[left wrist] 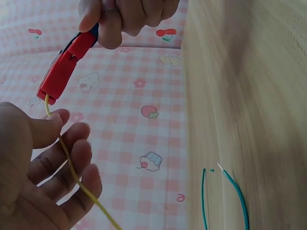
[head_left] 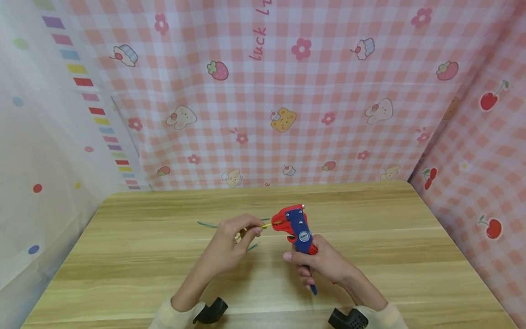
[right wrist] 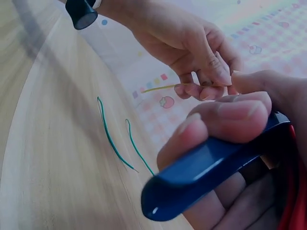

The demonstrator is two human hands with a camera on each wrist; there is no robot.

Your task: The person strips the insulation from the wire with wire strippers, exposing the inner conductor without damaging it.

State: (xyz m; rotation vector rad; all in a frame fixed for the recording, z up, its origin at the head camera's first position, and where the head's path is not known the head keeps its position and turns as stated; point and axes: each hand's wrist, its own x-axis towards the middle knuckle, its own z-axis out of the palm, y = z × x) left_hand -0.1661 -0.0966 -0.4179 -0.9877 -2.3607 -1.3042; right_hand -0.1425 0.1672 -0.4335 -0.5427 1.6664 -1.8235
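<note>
My right hand point(head_left: 326, 260) grips a red and blue wire stripper point(head_left: 301, 224) by its handles, its red head turned toward the left hand. In the right wrist view, the fingers curl round the blue handle point(right wrist: 192, 172). Thumb and index finger of my left hand point(head_left: 230, 240) pinch a yellow wire point(left wrist: 72, 167) close to its end. That end reaches the front of the stripper's red head point(left wrist: 60, 76); how far it goes in is hidden. The rest of the wire runs back across the left palm and fingers.
Two green wires point(left wrist: 239, 194) point(right wrist: 136, 148) lie on the wooden table point(head_left: 144, 256), one with a bared tip. Near them is a tiny green scrap point(left wrist: 212, 170). A checked pink curtain point(head_left: 263, 91) hangs behind the table.
</note>
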